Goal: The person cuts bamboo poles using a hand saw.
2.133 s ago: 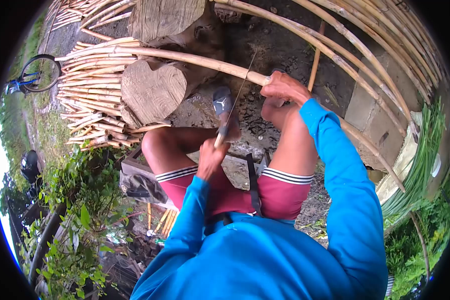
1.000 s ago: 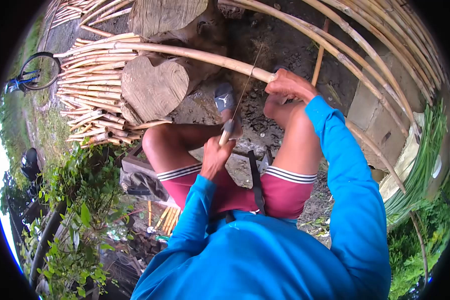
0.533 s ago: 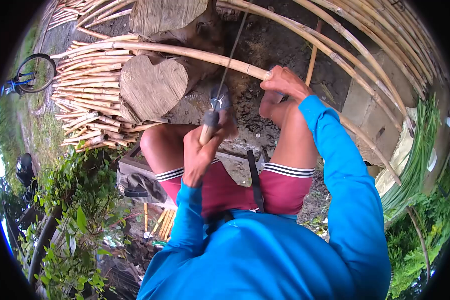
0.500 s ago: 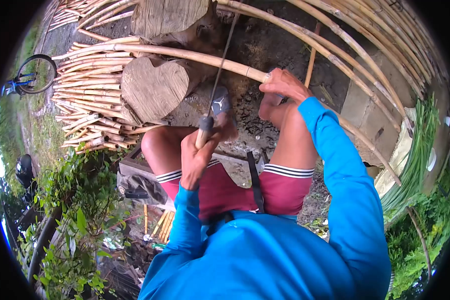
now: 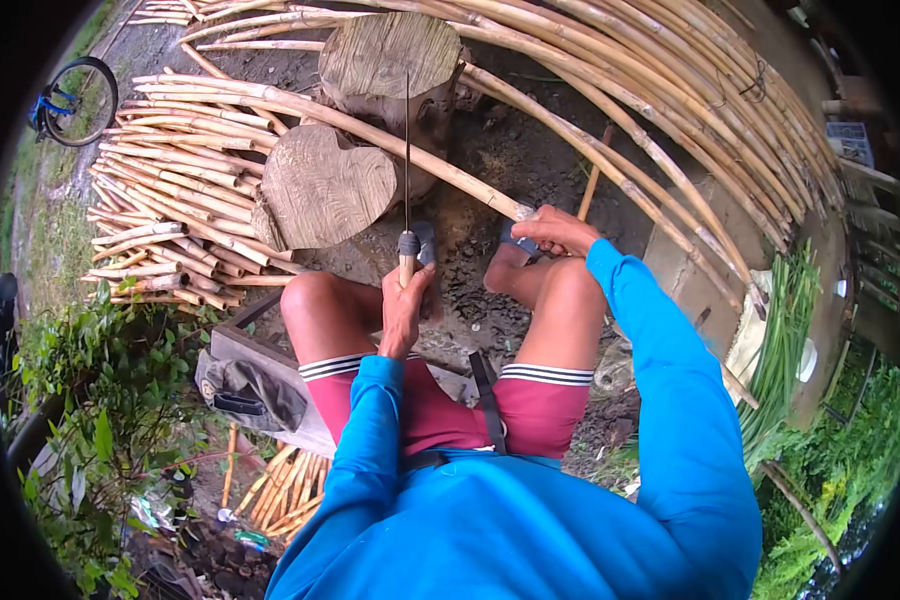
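Observation:
My left hand (image 5: pixel 402 312) is closed round the pale handle of a long-bladed knife (image 5: pixel 407 190). Its thin blade, seen nearly edge-on, points away from me and crosses the view of a bamboo pole (image 5: pixel 370 135); whether they touch I cannot tell. Near my right knee, my right hand (image 5: pixel 555 231) grips that pole at a pale joint. From there the pole runs to the upper left, over the heart-shaped wood block (image 5: pixel 325 190). Beyond my right sleeve a pole end (image 5: pixel 738 390) shows, but the sleeve hides whether it belongs to the same pole.
A second stump (image 5: pixel 385 55) stands behind the block. Cut bamboo (image 5: pixel 185 190) is stacked at left; long poles (image 5: pixel 660 90) curve across the upper right. Green stalks (image 5: pixel 780 340) lie at right. A dark cloth (image 5: pixel 250 390) is beside my left leg, and a bicycle (image 5: pixel 70 100) is farther off.
The knife blade has swung from slanting up and right to pointing straight ahead. My right hand and the pole appear lower in view, and the whole view has shifted slightly.

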{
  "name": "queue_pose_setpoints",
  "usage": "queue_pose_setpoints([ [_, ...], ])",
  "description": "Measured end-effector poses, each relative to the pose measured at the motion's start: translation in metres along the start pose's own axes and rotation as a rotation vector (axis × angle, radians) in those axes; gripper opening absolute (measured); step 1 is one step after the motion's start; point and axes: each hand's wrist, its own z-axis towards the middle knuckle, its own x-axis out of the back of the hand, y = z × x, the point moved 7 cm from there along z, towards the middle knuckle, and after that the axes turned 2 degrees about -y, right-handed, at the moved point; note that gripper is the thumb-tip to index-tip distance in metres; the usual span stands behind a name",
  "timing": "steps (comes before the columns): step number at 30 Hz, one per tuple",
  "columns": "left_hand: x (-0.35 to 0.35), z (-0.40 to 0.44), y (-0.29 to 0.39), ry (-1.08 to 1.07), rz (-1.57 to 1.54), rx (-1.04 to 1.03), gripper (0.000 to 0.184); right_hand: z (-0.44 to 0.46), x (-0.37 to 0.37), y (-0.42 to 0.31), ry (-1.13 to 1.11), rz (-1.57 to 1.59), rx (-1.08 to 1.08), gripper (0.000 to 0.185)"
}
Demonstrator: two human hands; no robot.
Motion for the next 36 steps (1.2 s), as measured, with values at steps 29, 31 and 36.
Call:
queue_pose_setpoints([
  [29,-0.027,-0.019,0.023,-0.086,0.499,-0.475,0.02,0.004,0.003,-0.016,0.264,-0.185,-0.003,0.06],
  [31,-0.029,-0.015,0.019,-0.124,0.449,-0.401,0.018,0.011,-0.004,-0.003,0.085,-0.043,-0.163,0.063],
  [36,-0.022,-0.006,0.0,-0.165,0.314,-0.116,0.02,-0.01,0.005,-0.03,0.453,-0.383,0.026,0.057],
])
